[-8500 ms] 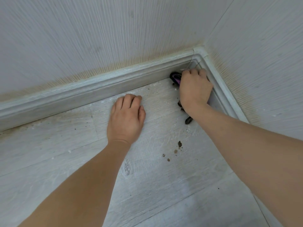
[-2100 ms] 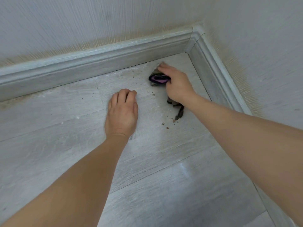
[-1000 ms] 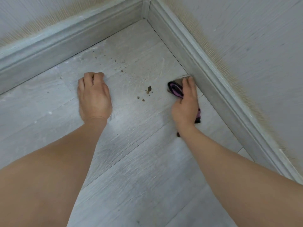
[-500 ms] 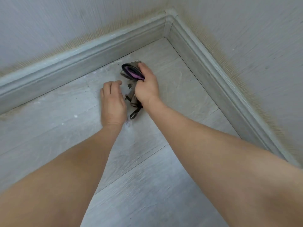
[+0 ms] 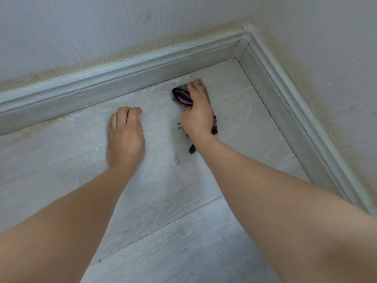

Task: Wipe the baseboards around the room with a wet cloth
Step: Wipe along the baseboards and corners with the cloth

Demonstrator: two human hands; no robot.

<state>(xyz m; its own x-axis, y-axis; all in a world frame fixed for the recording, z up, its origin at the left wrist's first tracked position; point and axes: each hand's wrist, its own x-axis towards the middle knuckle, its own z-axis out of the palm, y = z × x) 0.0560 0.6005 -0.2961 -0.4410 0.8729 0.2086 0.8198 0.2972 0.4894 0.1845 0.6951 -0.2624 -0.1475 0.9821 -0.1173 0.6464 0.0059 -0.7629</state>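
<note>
Since half a second ago my right hand (image 5: 196, 117) has carried the wet cloth (image 5: 182, 97) away from my left hand (image 5: 125, 135) and toward the room corner, so the two hands, then almost touching, are now apart with bare floor (image 5: 163, 201) between them. A second ago the same cloth was against the right-hand baseboard (image 5: 295, 111); it now lies on the floor just in front of the back baseboard (image 5: 122, 80), touching neither run as far as I can tell. I judge this to mean that the current strokes are collecting loosened dirt from the floor, not wiping trim, so baseboard wiping has yet to resume and most of the room's perimeter is probably still to do. Taking the back baseboard as landmark: my left hand rests on the floor in front of its middle stretch, palm down, fingertips bent under at the front, holding nothing and serving as a support. To its right, nearer the corner joint (image 5: 244, 37), my right hand presses down on the bunched cloth, fingers curled over it and gripping it; black and purple folds show at the fingertips and trail out below the wrist. A few dark specks (image 5: 179, 126) lie on the floor just left of that hand.
</note>
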